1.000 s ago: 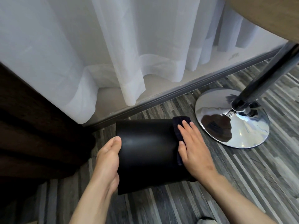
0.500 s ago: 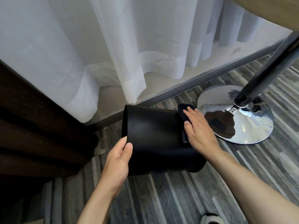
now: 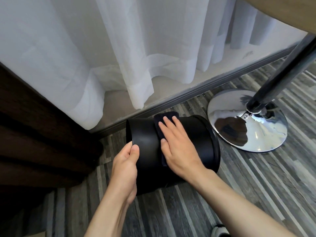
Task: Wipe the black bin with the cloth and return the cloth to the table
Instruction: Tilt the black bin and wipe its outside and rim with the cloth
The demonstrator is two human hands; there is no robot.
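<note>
The black bin (image 3: 147,139) lies on its side on the striped grey floor, one end to the left and the wider rimmed end to the right. My left hand (image 3: 124,166) grips the bin's left end, thumb over the edge. My right hand (image 3: 177,144) lies flat on top of the bin's curved wall and presses a dark navy cloth (image 3: 160,120) against it. Only the cloth's far end and left edge show from under my fingers.
A chrome round table base (image 3: 248,122) with a dark pole (image 3: 282,71) stands just right of the bin; the wooden table top (image 3: 282,12) is at the upper right. White sheer curtains (image 3: 119,48) hang behind. Dark brown furniture (image 3: 34,134) fills the left.
The bin has been turned and rolled so its rimmed end faces right. My right hand with the cloth slid leftward onto the middle of the wall. My left hand gripped the left edge.
</note>
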